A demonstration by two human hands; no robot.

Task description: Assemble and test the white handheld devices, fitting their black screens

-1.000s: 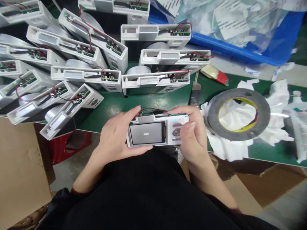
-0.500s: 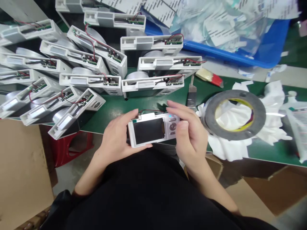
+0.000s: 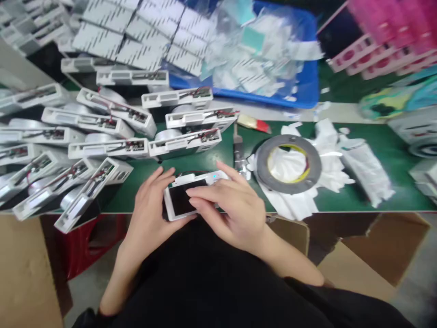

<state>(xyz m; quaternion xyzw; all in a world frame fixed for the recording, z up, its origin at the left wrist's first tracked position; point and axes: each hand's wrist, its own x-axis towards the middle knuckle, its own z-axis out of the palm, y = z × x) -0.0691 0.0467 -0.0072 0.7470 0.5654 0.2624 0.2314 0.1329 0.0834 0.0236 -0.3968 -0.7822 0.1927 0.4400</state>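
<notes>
A small white digital camera (image 3: pixel 184 200), its dark screen facing up, is gripped at its left end by my left hand (image 3: pixel 149 207). The left thumb lies along the lower edge and the fingers are at the top left corner. My right hand (image 3: pixel 235 207) reaches over the camera's right half, thumb and index fingertip pinched together just over the screen. Whatever is between those fingertips, if anything, is too small to make out. A blue light glows on the camera's top right, and the buttons are largely covered by the right hand.
Several similar white cameras (image 3: pixel 109 148) with exposed wiring stand at left. A grey tape roll (image 3: pixel 261 166) rests on white scraps at right, near a brush (image 3: pixel 254 123) and a dark flat tool (image 3: pixel 238 148). Behind is a blue tray (image 3: pixel 309 82) of film; pink cameras (image 3: pixel 362 57) stand far right.
My right hand has moved left from the camera's right end to over the screen, its thumb and index finger now together. The left hand still holds the camera. The view has shifted.
</notes>
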